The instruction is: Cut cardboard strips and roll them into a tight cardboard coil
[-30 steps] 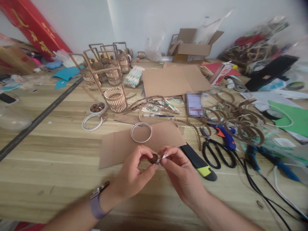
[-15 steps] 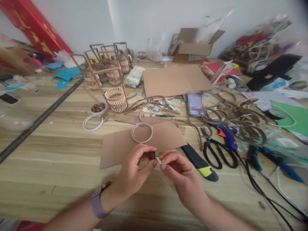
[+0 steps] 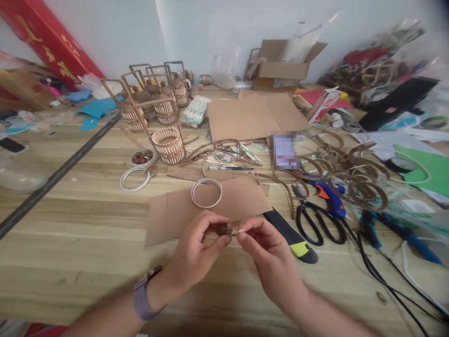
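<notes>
Between the thumb and fingers of my left hand (image 3: 196, 245) is a small dark brown bead (image 3: 223, 229). My right hand (image 3: 266, 245) pinches a small white strip (image 3: 239, 231) just right of the bead; a thin brownish bit shows between the two, too small to make out. Both hands are above the wooden table, near the front edge of a cardboard sheet (image 3: 168, 220). On that sheet lies a white tape ring (image 3: 192, 195). Similar brown beads (image 3: 142, 157) fill a small round dish further left, beside another white ring (image 3: 122, 182).
Slatted bamboo baskets (image 3: 168, 145) with tall handles stand at the back left. Black-handled scissors (image 3: 317, 224), a blue glue gun (image 3: 331, 199) and a black-and-yellow cutter (image 3: 286, 231) lie right of my hands. Brown strip loops (image 3: 368, 192), cables and a cardboard box (image 3: 284, 70) are beyond.
My right fingers have shifted slightly right, away from the bead, with the white strip. A small gap has opened between the hands. My left hand stays nearly still.
</notes>
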`<state>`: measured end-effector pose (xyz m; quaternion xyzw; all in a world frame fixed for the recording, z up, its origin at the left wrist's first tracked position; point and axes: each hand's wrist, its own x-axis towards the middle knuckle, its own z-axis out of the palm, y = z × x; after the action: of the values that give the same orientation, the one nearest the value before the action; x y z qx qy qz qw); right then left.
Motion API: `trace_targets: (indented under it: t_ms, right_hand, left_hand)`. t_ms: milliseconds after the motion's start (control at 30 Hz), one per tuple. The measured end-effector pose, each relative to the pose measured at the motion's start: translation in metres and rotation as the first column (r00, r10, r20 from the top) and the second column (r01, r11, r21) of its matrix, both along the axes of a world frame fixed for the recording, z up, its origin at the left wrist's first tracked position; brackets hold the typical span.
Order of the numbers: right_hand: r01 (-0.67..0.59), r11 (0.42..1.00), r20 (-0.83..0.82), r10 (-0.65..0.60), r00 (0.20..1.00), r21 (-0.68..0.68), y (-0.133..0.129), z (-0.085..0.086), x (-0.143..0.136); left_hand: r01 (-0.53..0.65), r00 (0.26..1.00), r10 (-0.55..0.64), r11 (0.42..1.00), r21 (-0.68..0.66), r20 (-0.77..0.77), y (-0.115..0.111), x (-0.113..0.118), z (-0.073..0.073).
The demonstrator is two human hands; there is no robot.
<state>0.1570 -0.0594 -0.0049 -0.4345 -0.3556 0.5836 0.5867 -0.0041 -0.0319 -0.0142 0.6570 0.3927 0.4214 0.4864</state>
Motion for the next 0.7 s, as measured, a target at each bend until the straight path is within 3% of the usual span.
trace_targets:
  t_ms: [233,700]
  right_hand:
    - [-0.026,0.995,-0.11,0.015,0.994,-0.101,0.0062,0.0017,0.0006]
    - [-0.047,0.998,-0.078,0.043,0.996,-0.05,0.0051,-0.0025,-0.0015]
  left_hand:
    - [0.102,0.995,-0.102,0.993,0.054,-0.013,-0.0007,-0.0002,-0.0023]
    - [0.143,0.99,-0.141,0.988,0.054,-0.025,-0.0031,-0.0025,0.001]
